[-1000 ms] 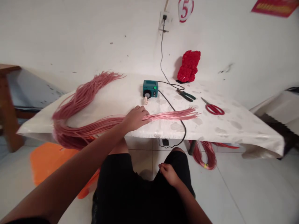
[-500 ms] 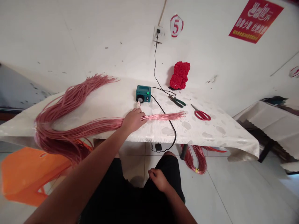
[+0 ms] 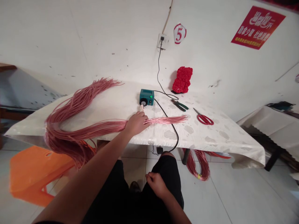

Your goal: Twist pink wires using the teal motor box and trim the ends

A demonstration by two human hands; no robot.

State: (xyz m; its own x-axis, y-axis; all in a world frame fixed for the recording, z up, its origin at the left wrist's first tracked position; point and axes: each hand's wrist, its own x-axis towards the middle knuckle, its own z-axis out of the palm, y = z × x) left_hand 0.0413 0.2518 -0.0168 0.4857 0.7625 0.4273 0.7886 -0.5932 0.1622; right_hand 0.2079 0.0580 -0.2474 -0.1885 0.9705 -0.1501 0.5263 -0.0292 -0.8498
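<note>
Your left hand (image 3: 136,123) closes on the crosswise pink wire bundle (image 3: 165,120); your right hand (image 3: 156,185), farther off, shows no clear grip.

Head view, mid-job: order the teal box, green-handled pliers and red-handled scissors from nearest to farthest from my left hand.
From the left hand:
1. Teal box, just beyond the hand.
2. Green-handled pliers, right of the box.
3. Red-handled scissors, farthest right.

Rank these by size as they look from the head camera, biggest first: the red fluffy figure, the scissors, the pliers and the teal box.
1. Red fluffy figure
2. Red-handled scissors, though they lie nearer the camera
3. Teal box and green-handled pliers: too alike to rank
</note>
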